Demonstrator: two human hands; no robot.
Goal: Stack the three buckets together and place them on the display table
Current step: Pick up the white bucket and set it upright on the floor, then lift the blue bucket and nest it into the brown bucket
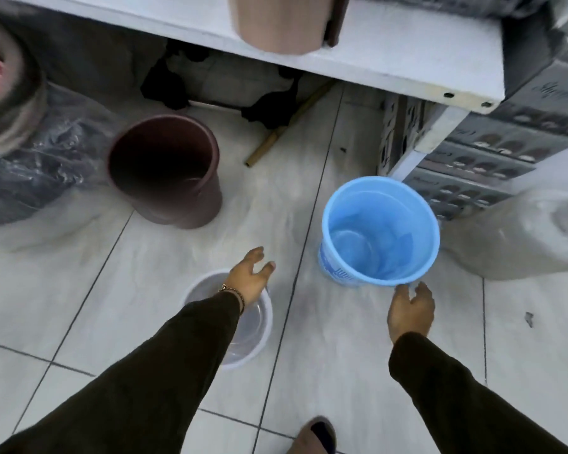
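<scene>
Three buckets stand apart on the tiled floor. The brown bucket [164, 172] is at the upper left, upright and empty. At the right is the blue bucket [379, 232], also upright. A small clear bucket [256, 329] sits low in the middle, partly hidden by my left arm. My left hand [250, 278] hovers over its far rim, fingers spread, holding nothing. My right hand [410, 311] is just below the blue bucket's near rim with fingers apart; whether its fingertips touch the rim I cannot tell. The white display table [391, 57] runs across the top.
A beige bin [276, 21] stands on the table. Grey crates [492, 149] are stacked at the right beside the table leg. A wooden stick [286, 129] lies under the table. Plastic-wrapped goods [30, 165] sit at the left. My foot [315, 437] is at the bottom.
</scene>
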